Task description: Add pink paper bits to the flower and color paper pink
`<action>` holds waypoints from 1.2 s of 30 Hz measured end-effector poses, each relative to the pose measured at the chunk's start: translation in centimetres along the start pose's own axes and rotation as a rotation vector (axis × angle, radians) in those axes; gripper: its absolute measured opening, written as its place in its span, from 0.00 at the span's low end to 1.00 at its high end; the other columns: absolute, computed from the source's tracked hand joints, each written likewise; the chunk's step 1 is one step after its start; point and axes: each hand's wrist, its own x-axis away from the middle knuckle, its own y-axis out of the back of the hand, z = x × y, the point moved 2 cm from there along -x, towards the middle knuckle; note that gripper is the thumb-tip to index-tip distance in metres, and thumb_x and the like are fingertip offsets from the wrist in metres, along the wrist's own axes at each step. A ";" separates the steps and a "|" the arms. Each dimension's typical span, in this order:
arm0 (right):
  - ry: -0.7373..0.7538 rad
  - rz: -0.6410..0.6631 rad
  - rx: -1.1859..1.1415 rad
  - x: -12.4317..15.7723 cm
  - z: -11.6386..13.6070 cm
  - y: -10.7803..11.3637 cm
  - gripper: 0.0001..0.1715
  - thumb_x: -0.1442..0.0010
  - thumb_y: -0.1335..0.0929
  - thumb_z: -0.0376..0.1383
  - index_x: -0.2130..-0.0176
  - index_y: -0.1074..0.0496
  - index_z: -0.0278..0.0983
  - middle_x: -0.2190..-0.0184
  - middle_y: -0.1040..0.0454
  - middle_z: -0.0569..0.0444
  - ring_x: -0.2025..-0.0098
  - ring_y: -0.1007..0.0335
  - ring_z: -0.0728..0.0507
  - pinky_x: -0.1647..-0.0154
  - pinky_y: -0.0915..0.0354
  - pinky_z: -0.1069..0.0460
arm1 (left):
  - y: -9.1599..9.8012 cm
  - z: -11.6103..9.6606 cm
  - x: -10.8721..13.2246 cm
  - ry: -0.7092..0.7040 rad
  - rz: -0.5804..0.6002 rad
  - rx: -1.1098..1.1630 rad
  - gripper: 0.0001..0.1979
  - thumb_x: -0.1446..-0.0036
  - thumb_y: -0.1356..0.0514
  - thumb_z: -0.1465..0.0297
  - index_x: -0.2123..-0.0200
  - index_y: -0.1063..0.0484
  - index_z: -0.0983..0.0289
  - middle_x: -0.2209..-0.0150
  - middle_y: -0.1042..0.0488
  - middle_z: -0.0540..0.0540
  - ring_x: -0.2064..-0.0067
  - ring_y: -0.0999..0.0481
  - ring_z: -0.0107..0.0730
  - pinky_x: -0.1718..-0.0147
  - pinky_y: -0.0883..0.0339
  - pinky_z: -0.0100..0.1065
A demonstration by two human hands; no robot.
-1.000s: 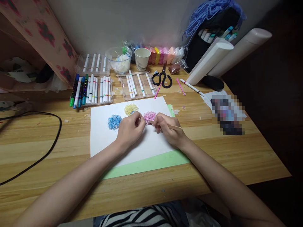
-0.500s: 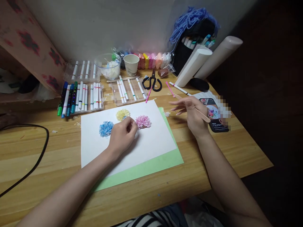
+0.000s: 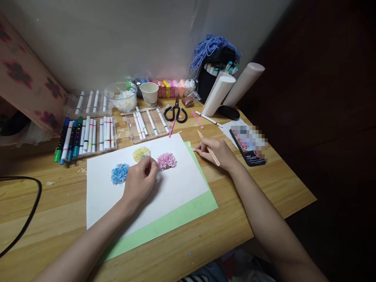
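Observation:
A white sheet point(image 3: 176, 188) lies on a green sheet point(image 3: 205, 205) on the wooden table. Three fluffy clumps sit on it: blue point(image 3: 119, 173), yellow point(image 3: 141, 153) and pink point(image 3: 166, 161). My left hand point(image 3: 140, 182) rests on the white sheet between the clumps, fingers curled, fingertips pinched close to the pink clump; what they hold is hidden. My right hand point(image 3: 214, 152) is at the sheet's right edge, closed on a thin wooden stick point(image 3: 209, 148), its fingertips touching a small scrap on the table.
Trays of markers point(image 3: 85, 137) and pens point(image 3: 147, 123), a clear bowl point(image 3: 120, 98), a paper cup point(image 3: 149, 93), clay packs point(image 3: 173, 88), scissors point(image 3: 175, 111), a phone point(image 3: 248, 145), white rolls point(image 3: 219, 94) and a black cable point(image 3: 22, 223) surround the sheets.
My right hand left the pink clump, swung out to the right with the stick, and now is down at the sheet's right edge. The left hand stays by the clumps. The view shifted.

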 end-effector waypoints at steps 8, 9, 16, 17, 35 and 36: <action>-0.226 -0.086 -0.643 0.0 2.7 -1.4 0.21 0.52 0.26 0.39 0.78 0.41 0.38 0.71 0.23 0.51 0.69 0.27 0.45 0.70 0.34 0.51 | 0.1 -0.4 0.3 -0.101 0.069 -0.017 0.09 0.40 0.50 0.68 0.70 0.32 0.62 0.81 0.33 0.46 0.78 0.35 0.27 0.74 0.45 0.30; -0.249 -0.042 -0.716 0.1 3.1 -2.0 0.21 0.53 0.25 0.39 0.78 0.41 0.37 0.71 0.23 0.52 0.70 0.27 0.46 0.72 0.34 0.52 | 0.1 -0.5 0.4 -0.132 0.099 -0.014 0.09 0.40 0.50 0.68 0.67 0.31 0.62 0.80 0.33 0.46 0.77 0.35 0.27 0.74 0.44 0.30; -0.297 0.183 -0.862 0.8 5.1 -5.0 0.20 0.53 0.24 0.37 0.78 0.40 0.36 0.70 0.23 0.52 0.72 0.28 0.48 0.72 0.35 0.53 | -0.1 -1.0 0.7 -0.261 0.247 0.048 0.09 0.40 0.47 0.67 0.59 0.32 0.62 0.79 0.32 0.45 0.77 0.36 0.24 0.74 0.44 0.27; -0.293 0.198 -0.863 0.8 5.1 -5.2 0.20 0.53 0.25 0.36 0.77 0.40 0.36 0.70 0.23 0.52 0.71 0.27 0.48 0.71 0.34 0.53 | -0.1 -0.9 0.7 -0.265 0.251 0.058 0.09 0.40 0.47 0.66 0.59 0.32 0.62 0.79 0.32 0.45 0.77 0.36 0.24 0.74 0.44 0.27; -0.201 0.013 -0.681 1.5 6.6 -5.4 0.17 0.42 0.33 0.47 0.72 0.37 0.38 0.72 0.27 0.54 0.72 0.33 0.48 0.71 0.38 0.53 | 0.0 -0.4 0.4 -0.176 0.087 0.180 0.07 0.43 0.43 0.67 0.72 0.34 0.63 0.83 0.38 0.44 0.80 0.41 0.23 0.78 0.47 0.27; -0.210 -0.012 -0.698 1.4 6.4 -5.1 0.18 0.38 0.37 0.48 0.71 0.35 0.38 0.75 0.28 0.55 0.74 0.35 0.48 0.73 0.40 0.53 | 0.0 -0.3 0.4 -0.161 0.101 0.161 0.07 0.44 0.43 0.67 0.73 0.34 0.63 0.83 0.38 0.45 0.80 0.40 0.23 0.78 0.47 0.27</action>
